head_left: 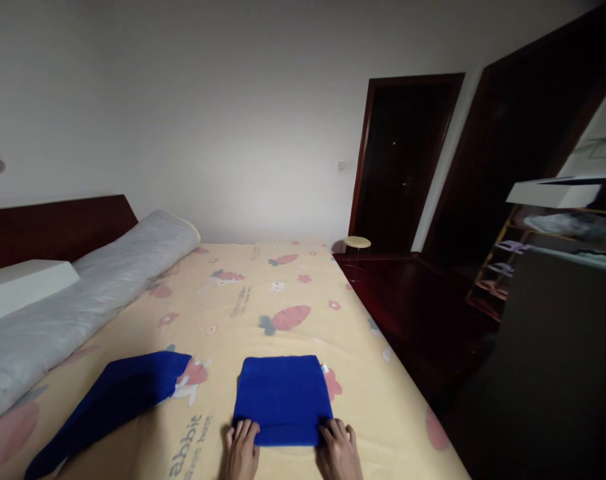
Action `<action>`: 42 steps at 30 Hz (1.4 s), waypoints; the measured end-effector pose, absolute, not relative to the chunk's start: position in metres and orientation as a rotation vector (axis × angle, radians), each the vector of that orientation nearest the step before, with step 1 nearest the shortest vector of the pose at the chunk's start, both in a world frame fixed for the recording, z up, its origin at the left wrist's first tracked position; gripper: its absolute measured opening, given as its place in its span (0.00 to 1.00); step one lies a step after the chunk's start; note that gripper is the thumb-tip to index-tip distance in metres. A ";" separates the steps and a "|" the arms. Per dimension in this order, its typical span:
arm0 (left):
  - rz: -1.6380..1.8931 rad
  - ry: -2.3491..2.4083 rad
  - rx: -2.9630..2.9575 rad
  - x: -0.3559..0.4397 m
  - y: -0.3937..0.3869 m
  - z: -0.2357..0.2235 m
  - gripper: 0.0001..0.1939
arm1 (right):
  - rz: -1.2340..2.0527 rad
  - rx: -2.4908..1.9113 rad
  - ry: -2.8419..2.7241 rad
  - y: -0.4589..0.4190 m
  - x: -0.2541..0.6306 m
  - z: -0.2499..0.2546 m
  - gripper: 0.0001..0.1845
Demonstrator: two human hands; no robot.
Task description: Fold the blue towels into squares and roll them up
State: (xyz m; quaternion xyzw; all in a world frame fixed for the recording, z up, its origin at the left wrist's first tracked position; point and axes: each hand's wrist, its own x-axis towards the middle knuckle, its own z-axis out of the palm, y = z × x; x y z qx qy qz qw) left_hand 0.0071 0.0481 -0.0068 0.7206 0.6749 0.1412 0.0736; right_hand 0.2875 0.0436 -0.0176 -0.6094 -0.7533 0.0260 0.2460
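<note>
a bed point(347, 347) bears blue cloths point(285, 395), grey roll point(133, 267)

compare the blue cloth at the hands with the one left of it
The right cloth is near-square; the left cloth is long and bent. The left hand and right hand touch the right cloth's near corners; neither touches the left cloth. Both cloths are blue and lie on the patterned sheet.

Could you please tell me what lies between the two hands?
In the head view, the near edge of the squarish blue cloth lies between the left hand and the right hand.
</note>
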 end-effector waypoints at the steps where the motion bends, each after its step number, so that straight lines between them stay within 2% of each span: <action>1: 0.429 2.022 2.156 0.008 0.048 -0.003 0.20 | 0.082 -1.661 -2.067 0.044 0.286 -0.014 0.17; 4: 0.420 2.060 2.127 0.011 0.047 -0.001 0.20 | 0.092 -1.665 -2.089 0.044 0.283 -0.011 0.11; 7: 0.266 2.146 2.025 0.013 0.045 -0.002 0.24 | 0.055 -1.704 -2.086 0.043 0.279 -0.015 0.07; 12: 0.048 2.164 1.915 0.012 0.043 0.016 0.27 | 0.020 -1.763 -2.069 0.043 0.277 -0.021 0.11; 18: 0.024 2.313 1.861 -0.007 0.045 0.019 0.26 | 0.016 -1.819 -1.985 0.046 0.279 -0.026 0.17; 21: 0.104 2.343 1.948 0.001 0.044 0.004 0.27 | 0.051 -1.715 -2.032 0.044 0.266 -0.025 0.22; 24: 0.266 2.118 2.071 0.028 0.044 -0.006 0.27 | 0.161 -1.540 -2.125 0.043 0.238 -0.019 0.24; 28: 0.408 1.893 2.132 0.057 0.049 -0.011 0.25 | 0.275 -1.409 -2.202 0.046 0.215 -0.015 0.26; 31: 0.509 1.898 2.184 0.045 0.054 -0.019 0.22 | 0.217 -1.320 -2.297 0.052 0.230 -0.022 0.30; 34: 0.604 1.987 2.242 0.010 0.057 -0.031 0.19 | 0.062 -1.365 -2.250 0.057 0.260 -0.033 0.26; 37: 0.692 2.148 2.267 -0.013 0.058 -0.039 0.20 | -0.043 -1.520 -2.116 0.058 0.276 -0.040 0.22; 40: 0.806 2.248 2.290 -0.001 0.059 -0.041 0.21 | 0.007 -1.531 -2.103 0.058 0.260 -0.035 0.22; 42: 0.834 2.100 2.404 0.022 0.060 -0.043 0.21 | 0.132 -1.432 -2.176 0.058 0.237 -0.028 0.22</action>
